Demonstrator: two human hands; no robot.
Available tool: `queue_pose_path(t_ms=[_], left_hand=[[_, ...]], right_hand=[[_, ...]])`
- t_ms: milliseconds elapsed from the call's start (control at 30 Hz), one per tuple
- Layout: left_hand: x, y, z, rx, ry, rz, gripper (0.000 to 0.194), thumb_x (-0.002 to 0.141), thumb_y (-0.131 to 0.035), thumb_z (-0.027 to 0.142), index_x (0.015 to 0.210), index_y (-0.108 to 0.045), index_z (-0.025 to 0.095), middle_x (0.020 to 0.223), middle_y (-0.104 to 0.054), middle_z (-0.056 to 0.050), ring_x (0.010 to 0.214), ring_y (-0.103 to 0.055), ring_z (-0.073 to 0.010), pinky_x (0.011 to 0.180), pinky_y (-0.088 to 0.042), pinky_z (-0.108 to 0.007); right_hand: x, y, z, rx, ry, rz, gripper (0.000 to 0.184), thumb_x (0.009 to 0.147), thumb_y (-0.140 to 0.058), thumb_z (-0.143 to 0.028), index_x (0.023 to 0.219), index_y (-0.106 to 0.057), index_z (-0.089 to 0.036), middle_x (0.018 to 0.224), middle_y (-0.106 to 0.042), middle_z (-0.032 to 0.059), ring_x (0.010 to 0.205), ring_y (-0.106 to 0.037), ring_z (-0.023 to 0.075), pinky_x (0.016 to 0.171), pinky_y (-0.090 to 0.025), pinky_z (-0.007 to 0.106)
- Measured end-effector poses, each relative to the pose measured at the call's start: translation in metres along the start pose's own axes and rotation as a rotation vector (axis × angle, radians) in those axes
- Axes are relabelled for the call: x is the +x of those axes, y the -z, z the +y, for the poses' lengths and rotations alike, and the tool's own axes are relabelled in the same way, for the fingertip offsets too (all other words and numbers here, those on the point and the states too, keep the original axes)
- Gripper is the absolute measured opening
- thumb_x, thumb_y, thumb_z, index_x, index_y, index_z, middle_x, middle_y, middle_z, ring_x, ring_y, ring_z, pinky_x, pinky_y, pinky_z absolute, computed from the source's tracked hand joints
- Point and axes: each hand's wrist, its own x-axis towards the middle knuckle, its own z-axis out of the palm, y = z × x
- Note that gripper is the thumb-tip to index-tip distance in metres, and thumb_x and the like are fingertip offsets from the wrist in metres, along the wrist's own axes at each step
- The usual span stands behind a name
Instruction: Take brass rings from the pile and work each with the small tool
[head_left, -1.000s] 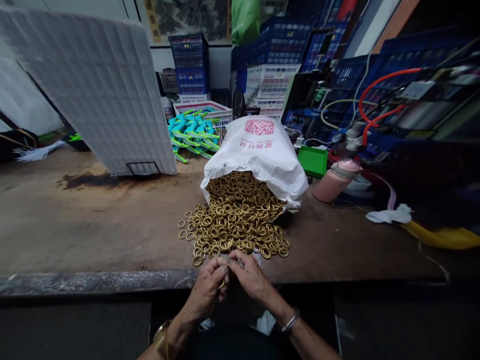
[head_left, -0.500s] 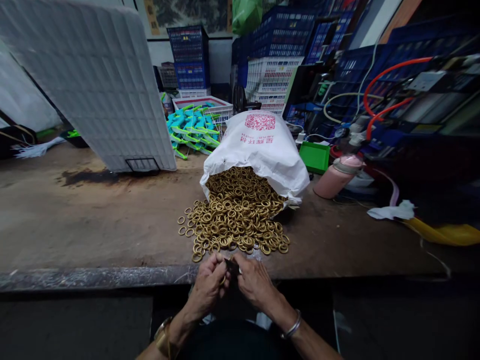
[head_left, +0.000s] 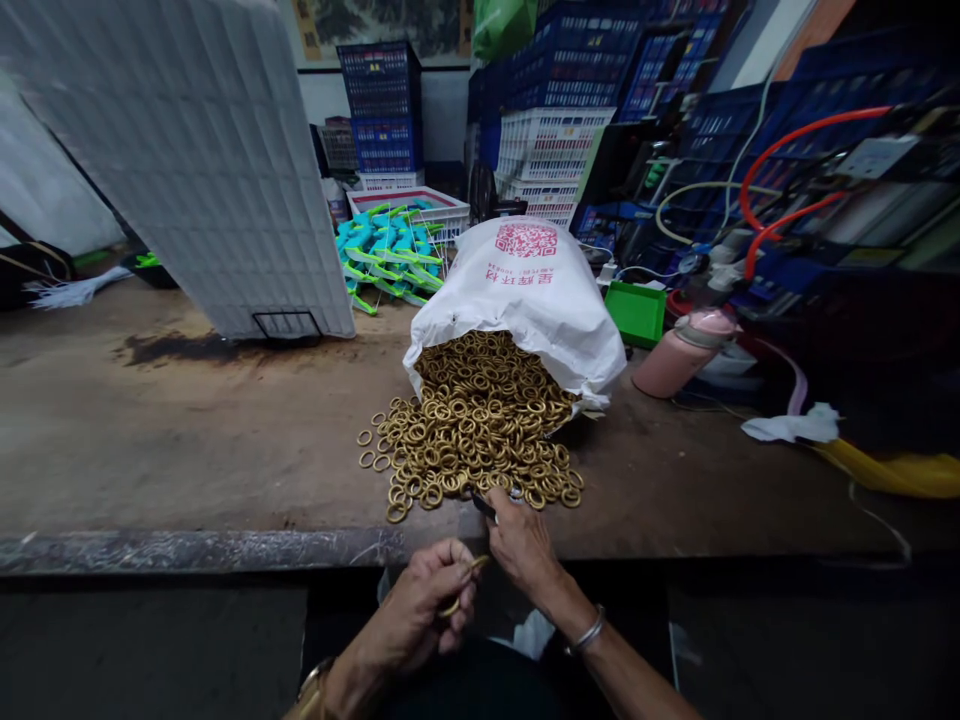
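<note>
My left hand (head_left: 431, 600) is below the table's front edge, its fingers closed on gold-coloured rings. One ring (head_left: 479, 563) sticks out at the thumb tip and another (head_left: 450, 608) shows under the fingers. Slightly higher, my right hand (head_left: 525, 548) grips a small dark tool with a flat, narrow end (head_left: 483, 506); its exact kind is unclear. That tool points at the near edge of a heap of gold rings (head_left: 465, 445). The heap spills from the mouth of a white woven sack (head_left: 525, 310) with red print, lying on its side.
A tall white ribbed panel (head_left: 225, 180) stands on the brown table (head_left: 187, 450) at left. Behind are turquoise-and-green plastic parts (head_left: 390, 250) and stacked crates (head_left: 555, 145). On the right are a green tray (head_left: 636, 312), a pink bottle (head_left: 682, 355) and a machine with red hoses (head_left: 787, 140).
My hands have moved apart. The right hand has gone forward with the dark tool to the heap's edge, while the left has come back towards me with its rings.
</note>
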Motion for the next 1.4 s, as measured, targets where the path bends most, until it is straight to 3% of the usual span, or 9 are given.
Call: queue_pose_path(t_ms=[167,300,433,700,833,1033,1200,1400], left_hand=[[0.005,0.013,-0.015,-0.163,0.113,0.096,0.028,0.076,-0.054,0.038,0.063,-0.046,0.014,0.065,-0.058,-0.004,0.043,-0.049,-0.0066,0.030,-0.028,-0.013],[0.001,0.022,-0.023,-0.202,0.083,0.164,0.024,0.071,-0.060,0.032,0.063,-0.046,0.014,0.064,-0.061,-0.005,0.044,-0.053,-0.0082,0.031,-0.029,-0.013],[-0.002,0.027,-0.026,-0.187,0.058,0.183,0.022,0.068,-0.061,0.031,0.067,-0.046,0.016,0.058,-0.060,-0.002,0.041,-0.051,-0.0088,0.030,-0.027,-0.014],[-0.001,0.027,-0.027,-0.174,0.017,0.084,0.017,0.069,-0.056,0.028,0.066,-0.043,0.017,0.056,-0.059,-0.002,0.036,-0.047,-0.0071,0.029,-0.025,-0.014],[-0.001,0.028,-0.024,-0.213,0.026,0.011,0.013,0.070,-0.055,0.024,0.079,-0.050,0.016,0.056,-0.058,-0.001,0.037,-0.047,-0.0077,0.029,-0.025,-0.014],[0.005,0.031,-0.014,-0.367,0.061,0.077,0.019,0.071,-0.060,0.030,0.069,-0.051,0.013,0.062,-0.053,-0.001,0.048,-0.050,-0.0072,0.035,-0.025,-0.014],[0.017,0.025,-0.001,-0.264,-0.050,0.131,0.026,0.067,-0.066,0.030,0.065,-0.045,0.015,0.062,-0.050,0.003,0.047,-0.045,-0.0048,0.035,-0.024,-0.012],[0.024,0.020,0.004,0.289,-0.338,0.352,0.021,0.075,-0.055,0.037,0.083,-0.051,0.018,0.053,-0.048,0.006,0.036,-0.035,-0.0044,0.035,-0.027,-0.015]], right_hand=[[0.014,-0.007,-0.014,0.089,0.064,0.126,0.028,0.072,-0.043,-0.007,0.096,-0.049,-0.019,0.081,-0.064,0.0029,0.073,-0.058,0.0148,0.061,-0.029,0.022],[0.024,-0.014,-0.028,-0.038,0.005,0.102,0.016,0.080,-0.045,-0.022,0.096,-0.049,-0.019,0.076,-0.064,0.0041,0.070,-0.059,0.0170,0.058,-0.027,0.024],[0.029,-0.017,-0.038,-0.106,-0.047,0.070,0.011,0.081,-0.047,-0.025,0.091,-0.050,-0.020,0.072,-0.064,0.0043,0.067,-0.060,0.0178,0.057,-0.025,0.026],[0.029,-0.016,-0.033,-0.001,-0.031,0.112,0.015,0.076,-0.050,-0.017,0.090,-0.052,-0.022,0.069,-0.064,-0.0008,0.065,-0.058,0.0143,0.055,-0.023,0.024],[0.029,-0.014,-0.026,0.071,-0.015,0.162,0.014,0.076,-0.048,-0.016,0.087,-0.054,-0.022,0.070,-0.062,-0.0011,0.065,-0.055,0.0130,0.056,-0.025,0.022],[0.029,-0.005,-0.019,0.304,0.079,0.233,0.011,0.078,-0.042,-0.020,0.075,-0.052,-0.020,0.074,-0.056,0.0017,0.068,-0.050,0.0135,0.063,-0.033,0.022],[0.027,0.000,-0.014,0.613,-0.003,0.093,0.015,0.076,-0.041,-0.028,0.067,-0.049,-0.019,0.058,-0.047,-0.0034,0.054,-0.043,0.0103,0.055,-0.033,0.021],[0.017,0.004,-0.015,1.019,-0.191,-0.189,0.012,0.068,-0.046,-0.028,0.064,-0.048,-0.017,0.050,-0.044,-0.0068,0.043,-0.034,0.0057,0.042,-0.026,0.018]])
